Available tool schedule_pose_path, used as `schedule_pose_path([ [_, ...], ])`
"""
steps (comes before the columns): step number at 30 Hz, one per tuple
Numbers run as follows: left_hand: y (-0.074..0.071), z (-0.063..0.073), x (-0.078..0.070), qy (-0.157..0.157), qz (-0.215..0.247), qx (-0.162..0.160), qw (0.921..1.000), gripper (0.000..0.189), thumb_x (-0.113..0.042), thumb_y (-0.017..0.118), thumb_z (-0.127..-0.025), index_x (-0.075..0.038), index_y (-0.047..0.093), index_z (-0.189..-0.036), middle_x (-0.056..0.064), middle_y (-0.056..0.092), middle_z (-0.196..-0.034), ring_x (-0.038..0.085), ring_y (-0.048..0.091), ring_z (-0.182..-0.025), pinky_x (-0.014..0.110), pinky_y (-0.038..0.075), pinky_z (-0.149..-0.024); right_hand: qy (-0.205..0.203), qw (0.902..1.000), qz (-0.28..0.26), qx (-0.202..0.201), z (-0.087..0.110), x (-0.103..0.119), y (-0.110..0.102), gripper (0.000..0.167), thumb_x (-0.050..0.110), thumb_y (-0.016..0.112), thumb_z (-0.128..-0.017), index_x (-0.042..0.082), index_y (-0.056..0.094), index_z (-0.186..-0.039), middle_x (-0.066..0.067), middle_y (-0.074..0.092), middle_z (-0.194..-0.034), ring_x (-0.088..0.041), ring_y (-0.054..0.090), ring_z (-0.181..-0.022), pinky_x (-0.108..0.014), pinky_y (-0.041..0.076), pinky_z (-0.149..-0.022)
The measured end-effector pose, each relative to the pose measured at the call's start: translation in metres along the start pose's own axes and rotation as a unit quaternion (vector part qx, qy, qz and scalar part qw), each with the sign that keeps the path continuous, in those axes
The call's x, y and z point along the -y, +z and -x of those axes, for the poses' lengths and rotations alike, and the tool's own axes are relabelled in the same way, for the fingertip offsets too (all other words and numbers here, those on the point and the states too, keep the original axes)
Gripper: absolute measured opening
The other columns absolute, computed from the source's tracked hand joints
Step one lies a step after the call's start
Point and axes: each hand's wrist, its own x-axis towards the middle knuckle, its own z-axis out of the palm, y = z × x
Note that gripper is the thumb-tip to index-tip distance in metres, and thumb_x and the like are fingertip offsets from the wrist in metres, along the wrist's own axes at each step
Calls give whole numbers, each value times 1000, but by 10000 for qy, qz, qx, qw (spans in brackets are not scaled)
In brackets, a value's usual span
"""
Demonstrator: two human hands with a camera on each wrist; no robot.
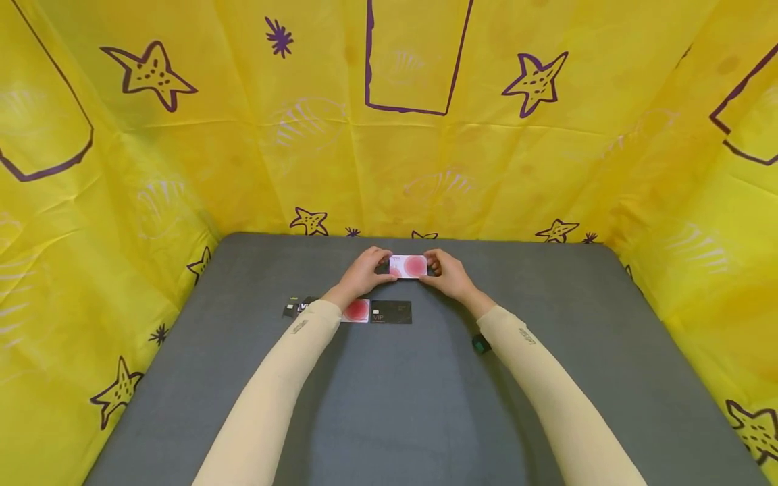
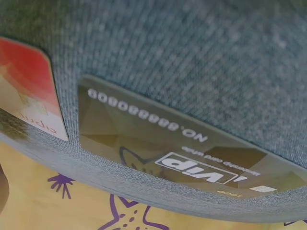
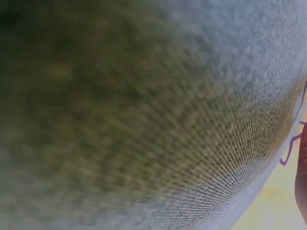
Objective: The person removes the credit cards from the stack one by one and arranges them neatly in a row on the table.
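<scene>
Pinching opposite ends, the left hand point(image 1: 361, 273) and right hand point(image 1: 452, 275) hold a pink-and-white card point(image 1: 408, 266) near the far edge of the grey table point(image 1: 395, 405). On the near side, a black VIP card point(image 1: 392, 312), a red-and-white card point(image 1: 357, 310) and a dark numbered card point(image 2: 187, 141) already lie in a row; setting the held one down seems left.

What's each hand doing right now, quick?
Left hand: holding the left edge of the pink-and-white card between fingers and thumb.
Right hand: holding the same card's right edge likewise.

Pale card point(image 1: 408, 266) (red-circled) between both hands point(image 1: 362, 271) point(image 1: 451, 273)
</scene>
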Motion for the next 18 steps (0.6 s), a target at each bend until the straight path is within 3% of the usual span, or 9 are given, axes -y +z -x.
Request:
schedule_pose_path([
  [9,1,12,-4,55,65,-74,9999,59,-32,79,-83,-5,58,-131,9,57,-120,23,53,-108,37,43,-100,-25,10000,-68,-9,12,4,-1,53,18,80,-82,1,55,-125,-11,60,-101,-24,54,-88,-35,48,-82],
  [18,1,14,-11,445,-54,-111,9989,60,-33,80,-81,-5,60,-130,10,60,-114,23,55,-102,37,45,-95,-76,9999,19,-70,24,3,-7,53,17,82,-81,1,57,-124,-12,62,-99,-25,56,-86,-36,49,-81],
])
